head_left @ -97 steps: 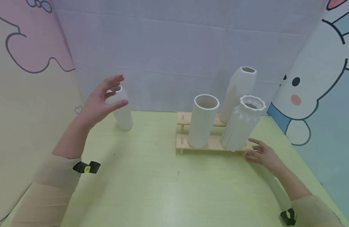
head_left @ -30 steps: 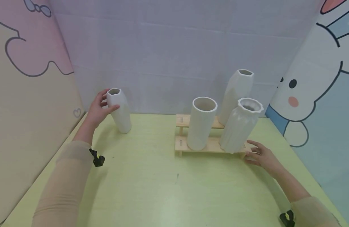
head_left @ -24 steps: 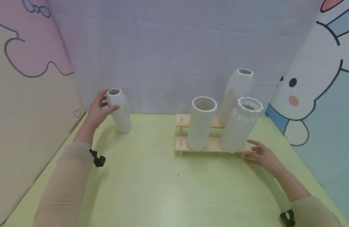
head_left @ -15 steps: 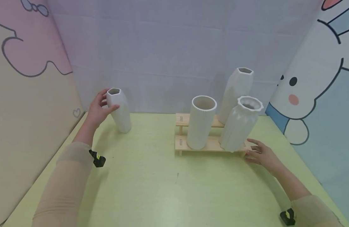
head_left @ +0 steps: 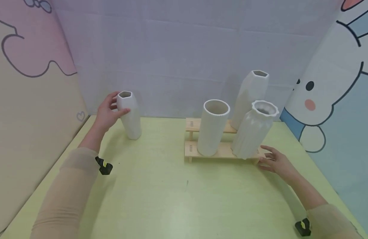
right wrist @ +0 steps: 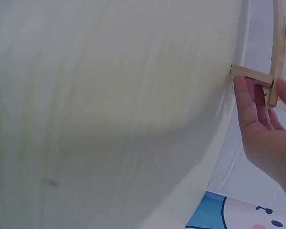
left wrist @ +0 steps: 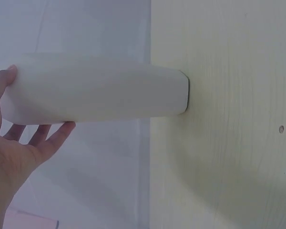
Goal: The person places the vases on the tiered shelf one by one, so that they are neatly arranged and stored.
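My left hand (head_left: 107, 113) grips the upper part of a white vase (head_left: 131, 121) with an angular mouth, at the back left. Its thumb lies across the near face, and several fingers are on the far side, as the left wrist view shows with the vase (left wrist: 100, 90). The vase's base is at the table surface. At the right end of a two-tier wooden rack (head_left: 191, 151), my right hand (head_left: 278, 164) holds the lower tier. In the right wrist view its fingers and thumb are around the corner of the rack's wood (right wrist: 250, 75).
On the rack's lower tier stand a ribbed cylindrical vase (head_left: 212, 132) and a vase with a scalloped rim (head_left: 252, 132). A tall angular vase (head_left: 251, 96) stands behind on the upper tier. A pale curtain (head_left: 160, 66) closes off the back of the table (head_left: 172, 199).
My left hand came down from in front of the angular vase and took hold of its top. The vase has since shifted slightly right. My right hand has stayed at the rack's end.
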The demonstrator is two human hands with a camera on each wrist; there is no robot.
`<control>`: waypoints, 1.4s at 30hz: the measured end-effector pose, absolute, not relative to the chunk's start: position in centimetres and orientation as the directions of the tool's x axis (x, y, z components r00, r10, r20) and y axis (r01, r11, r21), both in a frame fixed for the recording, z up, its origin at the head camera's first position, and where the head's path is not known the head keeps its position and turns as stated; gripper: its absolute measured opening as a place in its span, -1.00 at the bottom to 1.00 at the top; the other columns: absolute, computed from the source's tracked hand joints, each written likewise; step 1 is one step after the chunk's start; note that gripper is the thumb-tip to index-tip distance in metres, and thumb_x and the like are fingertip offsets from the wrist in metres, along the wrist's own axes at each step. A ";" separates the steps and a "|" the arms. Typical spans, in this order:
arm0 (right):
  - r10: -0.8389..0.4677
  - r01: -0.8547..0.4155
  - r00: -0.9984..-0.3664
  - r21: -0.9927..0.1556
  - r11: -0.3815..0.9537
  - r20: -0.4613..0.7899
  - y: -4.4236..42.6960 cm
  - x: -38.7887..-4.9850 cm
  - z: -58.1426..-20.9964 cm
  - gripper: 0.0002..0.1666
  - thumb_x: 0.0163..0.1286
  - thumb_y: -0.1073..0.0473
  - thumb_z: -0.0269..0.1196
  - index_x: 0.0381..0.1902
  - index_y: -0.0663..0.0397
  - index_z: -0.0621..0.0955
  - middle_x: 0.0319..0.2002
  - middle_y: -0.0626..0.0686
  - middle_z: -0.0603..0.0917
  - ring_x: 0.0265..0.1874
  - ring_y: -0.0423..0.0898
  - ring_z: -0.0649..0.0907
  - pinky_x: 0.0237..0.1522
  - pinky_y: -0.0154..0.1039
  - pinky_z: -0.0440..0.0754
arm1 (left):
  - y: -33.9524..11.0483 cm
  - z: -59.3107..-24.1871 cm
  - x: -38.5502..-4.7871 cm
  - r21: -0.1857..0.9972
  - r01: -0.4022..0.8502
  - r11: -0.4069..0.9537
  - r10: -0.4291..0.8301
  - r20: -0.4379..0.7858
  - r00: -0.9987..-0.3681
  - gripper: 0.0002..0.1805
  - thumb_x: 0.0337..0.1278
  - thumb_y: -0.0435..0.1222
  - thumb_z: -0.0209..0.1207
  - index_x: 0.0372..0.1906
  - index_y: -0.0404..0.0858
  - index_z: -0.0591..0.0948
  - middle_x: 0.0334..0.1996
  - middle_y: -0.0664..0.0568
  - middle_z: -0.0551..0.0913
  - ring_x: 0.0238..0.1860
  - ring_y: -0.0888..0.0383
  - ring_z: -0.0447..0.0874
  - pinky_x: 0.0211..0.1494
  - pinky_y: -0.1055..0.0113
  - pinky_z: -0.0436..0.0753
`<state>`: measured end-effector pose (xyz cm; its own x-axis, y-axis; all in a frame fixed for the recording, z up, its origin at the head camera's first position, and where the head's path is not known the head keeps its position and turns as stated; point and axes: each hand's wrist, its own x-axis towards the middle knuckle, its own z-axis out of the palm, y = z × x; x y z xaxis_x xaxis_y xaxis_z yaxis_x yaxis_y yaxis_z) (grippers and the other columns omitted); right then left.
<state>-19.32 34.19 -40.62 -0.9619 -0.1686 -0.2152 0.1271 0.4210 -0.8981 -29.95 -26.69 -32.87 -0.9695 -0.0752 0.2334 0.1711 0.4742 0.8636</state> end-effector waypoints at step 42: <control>-0.186 0.109 -0.964 -0.919 0.378 -0.191 33.9 -19.1 -40.4 -0.15 0.43 0.13 0.11 0.45 0.28 -0.07 0.23 0.54 0.21 -0.11 -0.04 0.67 -0.06 -0.16 0.64 | -20.7 -25.5 -26.1 0.888 0.171 0.426 -0.095 0.232 -0.968 -0.18 0.02 -0.13 0.34 0.39 0.13 0.20 0.26 -0.06 0.38 0.17 -0.06 0.46 0.03 0.04 0.62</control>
